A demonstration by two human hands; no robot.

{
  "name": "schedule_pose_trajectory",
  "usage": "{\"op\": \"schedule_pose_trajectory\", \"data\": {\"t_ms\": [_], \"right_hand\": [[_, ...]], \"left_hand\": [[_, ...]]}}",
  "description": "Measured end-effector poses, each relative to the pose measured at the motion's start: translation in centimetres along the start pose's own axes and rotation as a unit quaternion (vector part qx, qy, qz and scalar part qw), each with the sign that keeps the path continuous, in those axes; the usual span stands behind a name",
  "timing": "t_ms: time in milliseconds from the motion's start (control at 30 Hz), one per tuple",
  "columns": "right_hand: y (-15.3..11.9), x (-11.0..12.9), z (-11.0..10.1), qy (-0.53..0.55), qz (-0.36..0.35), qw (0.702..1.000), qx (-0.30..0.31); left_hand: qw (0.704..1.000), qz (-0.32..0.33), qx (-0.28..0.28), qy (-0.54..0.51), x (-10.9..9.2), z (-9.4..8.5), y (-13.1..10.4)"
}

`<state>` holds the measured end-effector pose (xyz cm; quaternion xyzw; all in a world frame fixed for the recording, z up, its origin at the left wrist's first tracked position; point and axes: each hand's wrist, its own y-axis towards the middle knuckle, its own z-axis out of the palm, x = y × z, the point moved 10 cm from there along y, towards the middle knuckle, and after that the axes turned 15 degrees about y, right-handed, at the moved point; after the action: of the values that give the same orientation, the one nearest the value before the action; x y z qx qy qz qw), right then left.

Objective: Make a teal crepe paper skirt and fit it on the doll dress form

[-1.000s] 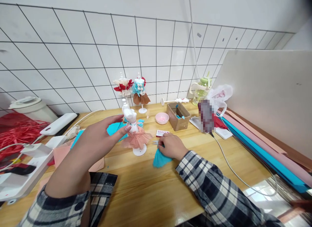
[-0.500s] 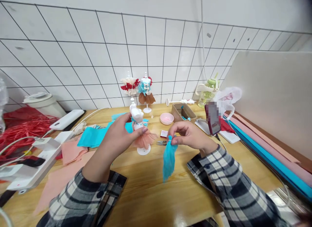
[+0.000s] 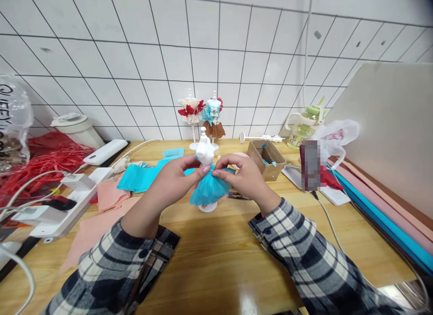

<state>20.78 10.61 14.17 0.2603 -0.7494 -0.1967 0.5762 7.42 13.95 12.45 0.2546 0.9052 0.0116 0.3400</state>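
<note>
A small white mannequin (image 3: 204, 151) stands upright on the wooden table, with a blue crepe paper piece (image 3: 210, 189) spread like a skirt over its front. My left hand (image 3: 177, 182) is closed around the mannequin's waist from the left, its thumb at the top edge of the blue piece. From the right, my right hand (image 3: 241, 175) pinches the gathered top of the blue piece against the waist. Little of the pink skirt beneath shows. The round base pokes out below.
Two dressed mannequins (image 3: 191, 111) (image 3: 214, 112) stand by the tiled wall. Blue paper (image 3: 138, 177), pink paper (image 3: 113, 196) and a power strip (image 3: 72, 206) lie left. A cardboard box (image 3: 267, 159), phone (image 3: 310, 166) and green bottle (image 3: 302, 127) are right; pliers (image 3: 238, 196) lie behind my right hand.
My right hand has moved left and up, bringing the hanging blue piece against the mannequin's waist, where it now fans over the pink skirt. The camera view has shifted.
</note>
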Motion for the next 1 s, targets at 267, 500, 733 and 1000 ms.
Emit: {"op": "schedule_pose_trajectory", "data": {"t_ms": [267, 500, 733, 1000], "right_hand": [[-0.2, 0.1, -0.1, -0.02, -0.031, 0.998, -0.04], [-0.3, 0.0, 0.9, -0.019, -0.027, 0.999, -0.002], [-0.3, 0.7, 0.8, -0.066, -0.065, 0.996, 0.003], [-0.4, 0.7, 0.8, -0.056, -0.068, 0.996, -0.005]], "left_hand": [[1.0, -0.003, 0.007, 0.014, -0.1, -0.7, -0.2], [0.996, -0.021, -0.037, 0.085, -0.2, -1.7, -0.4], [0.996, -0.004, -0.041, 0.078, -0.2, -1.6, -0.2], [0.997, -0.019, -0.041, 0.069, 0.1, -1.7, -0.2]]}}
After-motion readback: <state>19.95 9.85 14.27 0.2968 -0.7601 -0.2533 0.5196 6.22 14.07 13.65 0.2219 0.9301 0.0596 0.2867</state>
